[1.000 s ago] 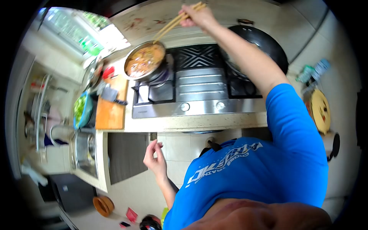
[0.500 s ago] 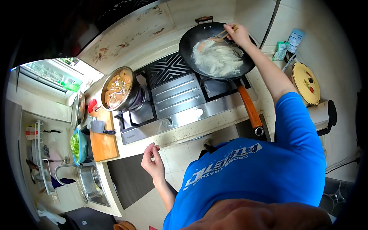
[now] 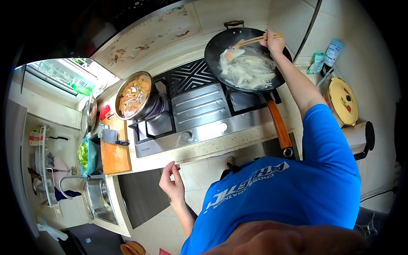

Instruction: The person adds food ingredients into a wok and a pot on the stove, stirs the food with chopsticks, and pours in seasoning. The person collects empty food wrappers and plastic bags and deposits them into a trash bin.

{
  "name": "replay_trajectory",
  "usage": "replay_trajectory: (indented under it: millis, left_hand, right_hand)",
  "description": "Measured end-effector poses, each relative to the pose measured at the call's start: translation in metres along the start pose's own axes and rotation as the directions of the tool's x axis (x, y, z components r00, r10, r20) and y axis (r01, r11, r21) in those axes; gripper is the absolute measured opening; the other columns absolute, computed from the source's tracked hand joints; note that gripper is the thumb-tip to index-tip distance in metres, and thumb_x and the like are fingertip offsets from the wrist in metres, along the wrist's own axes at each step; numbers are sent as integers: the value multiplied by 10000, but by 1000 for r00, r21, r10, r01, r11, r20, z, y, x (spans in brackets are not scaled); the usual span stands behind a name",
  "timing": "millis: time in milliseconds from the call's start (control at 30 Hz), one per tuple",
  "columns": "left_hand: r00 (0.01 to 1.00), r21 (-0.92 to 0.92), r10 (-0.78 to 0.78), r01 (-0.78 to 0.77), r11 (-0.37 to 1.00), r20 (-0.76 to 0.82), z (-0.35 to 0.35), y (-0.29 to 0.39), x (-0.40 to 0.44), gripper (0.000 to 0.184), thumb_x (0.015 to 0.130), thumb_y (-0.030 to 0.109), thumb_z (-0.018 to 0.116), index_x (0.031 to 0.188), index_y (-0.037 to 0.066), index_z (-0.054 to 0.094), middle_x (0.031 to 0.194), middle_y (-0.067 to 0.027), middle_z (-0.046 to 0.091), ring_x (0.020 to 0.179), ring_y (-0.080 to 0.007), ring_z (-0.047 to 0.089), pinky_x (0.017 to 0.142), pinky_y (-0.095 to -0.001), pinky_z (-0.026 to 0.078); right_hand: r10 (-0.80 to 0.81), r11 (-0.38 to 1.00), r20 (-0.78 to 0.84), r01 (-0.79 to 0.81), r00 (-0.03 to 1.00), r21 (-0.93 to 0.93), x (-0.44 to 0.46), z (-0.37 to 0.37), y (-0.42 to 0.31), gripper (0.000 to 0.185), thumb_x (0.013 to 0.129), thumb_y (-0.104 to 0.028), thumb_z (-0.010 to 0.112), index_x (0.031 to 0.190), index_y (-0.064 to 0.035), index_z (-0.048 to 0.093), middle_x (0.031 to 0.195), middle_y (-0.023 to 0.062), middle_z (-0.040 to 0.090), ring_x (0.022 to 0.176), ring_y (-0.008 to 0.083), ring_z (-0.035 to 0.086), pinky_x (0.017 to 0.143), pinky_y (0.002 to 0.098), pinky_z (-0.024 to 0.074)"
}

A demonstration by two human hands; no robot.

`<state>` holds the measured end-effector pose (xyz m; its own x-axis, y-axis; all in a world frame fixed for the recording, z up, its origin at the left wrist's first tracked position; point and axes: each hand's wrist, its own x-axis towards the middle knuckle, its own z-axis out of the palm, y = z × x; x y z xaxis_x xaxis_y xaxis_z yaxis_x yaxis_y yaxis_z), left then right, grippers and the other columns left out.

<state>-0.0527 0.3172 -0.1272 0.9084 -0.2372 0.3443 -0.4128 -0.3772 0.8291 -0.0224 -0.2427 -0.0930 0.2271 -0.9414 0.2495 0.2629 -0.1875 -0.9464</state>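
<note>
My right hand (image 3: 274, 41) is closed around wooden chopsticks (image 3: 254, 40) above the right side of a black wok (image 3: 214, 46). The chopstick tips reach a pinkish-orange piece (image 3: 230, 54) at the edge of pale, noodle-like strands (image 3: 248, 70) in the wok. The wok sits on the right burner, its wooden handle (image 3: 278, 123) towards me. My left hand (image 3: 172, 180) hangs in front of the counter with its fingers curled, and nothing shows in it. A pot (image 3: 135, 95) of reddish-orange food stands on the left burner.
A cleaver (image 3: 111, 137) lies on a wooden board (image 3: 117, 157) left of the stove (image 3: 199, 106). Beyond it are a teal bowl of greens (image 3: 83, 156) and a sink (image 3: 100, 195). A yellow lidded pot (image 3: 342, 102) and packets (image 3: 317, 63) stand at the right.
My right hand and the chopsticks went from the left pot over to the wok. Since the last earlier frame, the chopsticks have shifted slightly. My left hand stays low with curled fingers.
</note>
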Motion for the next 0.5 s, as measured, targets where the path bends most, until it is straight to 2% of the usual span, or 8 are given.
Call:
replay_trajectory:
  millis: [33,100,133,233,300,433,500]
  left_hand:
    - [1000,10,-1,1,1000,2,-1,1,0,115,821,2,531,915,-27,591,726,-89,622,653,-117,600,627,-231,475]
    - [1000,22,-2,2,1000,-1,-1,3,-1,116,821,1,530,915,-28,591,727,-89,622,655,-117,599,627,-231,475]
    - [1000,7,-9,9,1000,1,0,3,-1,115,821,2,531,915,-28,591,730,-89,622,658,-118,599,627,-231,474]
    - [1000,-6,-23,23,1000,5,2,5,-1,113,821,6,534,912,-26,593,735,-89,623,664,-120,600,628,-230,473]
    - [1000,-5,-29,29,1000,7,2,6,-1,112,821,8,536,910,-25,595,738,-90,624,667,-120,600,629,-230,473]
    - [999,-9,-30,31,999,13,3,7,0,116,820,10,539,914,-21,598,744,-93,629,671,-125,604,630,-232,474]
    - [999,-10,-34,34,999,9,3,8,1,118,819,9,540,917,-21,598,747,-94,630,674,-126,606,631,-233,475]
  right_hand:
    - [-1,1000,5,1,1000,4,1,2,0,239,838,-144,516,731,62,569,588,153,595,431,208,589,403,257,503]
    - [226,967,-64,-216,972,136,-2,7,-3,245,839,-128,504,727,84,551,655,188,601,468,243,606,428,277,535]
    - [227,966,-59,-218,972,138,-4,9,-3,245,839,-128,504,727,84,551,655,188,601,468,243,606,428,277,535]
    - [297,937,-7,-290,955,198,-8,14,-2,248,844,-128,486,754,98,538,694,212,597,511,272,619,451,289,551]
    - [415,885,75,-422,907,199,-9,13,-1,260,853,-136,461,797,109,526,713,222,593,534,279,623,452,283,552]
    - [465,852,124,-481,877,206,-12,12,-3,276,867,-154,445,825,109,519,725,232,588,553,285,624,485,293,560]
    - [466,822,155,-491,871,288,-6,8,5,280,883,-159,429,847,107,510,763,234,584,600,298,625,532,316,571]
